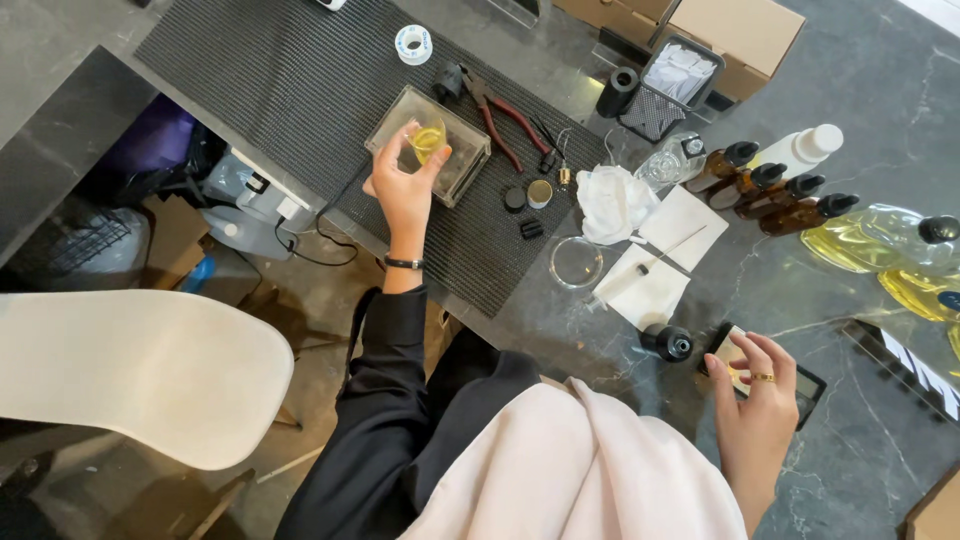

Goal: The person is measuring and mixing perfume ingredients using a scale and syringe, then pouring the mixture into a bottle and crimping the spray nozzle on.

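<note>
My left hand (403,190) reaches out in a black sleeve with a dark wristband and holds a small clear glass of yellow liquid (428,138). The glass hangs over a clear plastic box (460,160) that stands on a black mesh mat (300,90). My right hand (757,405), wearing a ring, is near me with its fingers apart. Its fingertips touch a flat dark device (800,385) on the grey marble counter (850,300). A small black bottle (668,343) lies just left of that hand.
Red-handled pliers (505,118), black caps (515,199), a white tape roll (413,44), a crumpled tissue (612,200), a glass dish (576,262) and white paper sheets (645,290) lie mid-counter. Amber bottles (745,185), a white bottle (800,150) and large bottles of yellow liquid (870,240) stand right. A white chair (140,370) is left.
</note>
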